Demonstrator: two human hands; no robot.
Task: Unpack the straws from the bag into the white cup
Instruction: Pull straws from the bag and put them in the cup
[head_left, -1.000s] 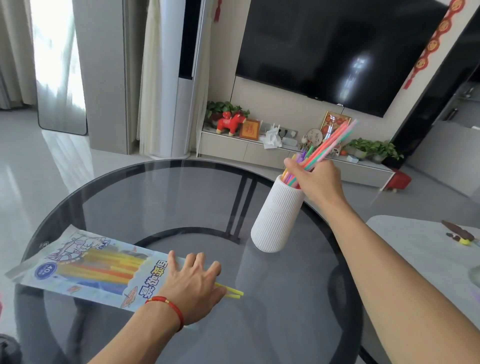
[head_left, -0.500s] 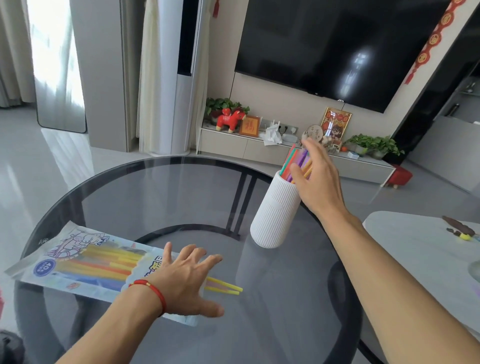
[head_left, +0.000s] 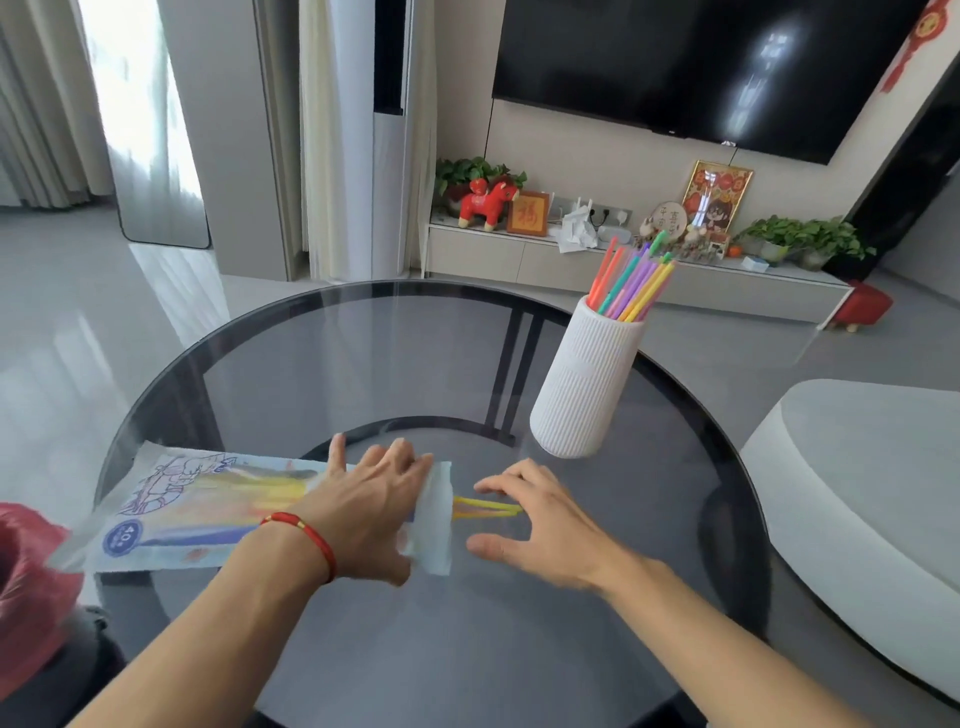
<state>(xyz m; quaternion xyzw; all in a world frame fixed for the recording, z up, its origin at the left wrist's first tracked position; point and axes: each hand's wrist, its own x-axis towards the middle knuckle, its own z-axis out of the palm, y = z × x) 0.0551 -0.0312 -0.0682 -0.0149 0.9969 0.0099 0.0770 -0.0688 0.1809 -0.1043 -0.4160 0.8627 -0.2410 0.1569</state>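
Fingers of the right hand were spread loose over yellow straws poking from the bag at 9 o'clock; left hand pinned it flat on the surface. Light, slippery, bendy — pinch those exposed ends.

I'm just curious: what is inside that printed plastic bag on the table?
Through the bag, blurred yellow, orange and blue straws show, and yellow straws poke out of its open end. The left hand covers the middle, so the count stays hidden.
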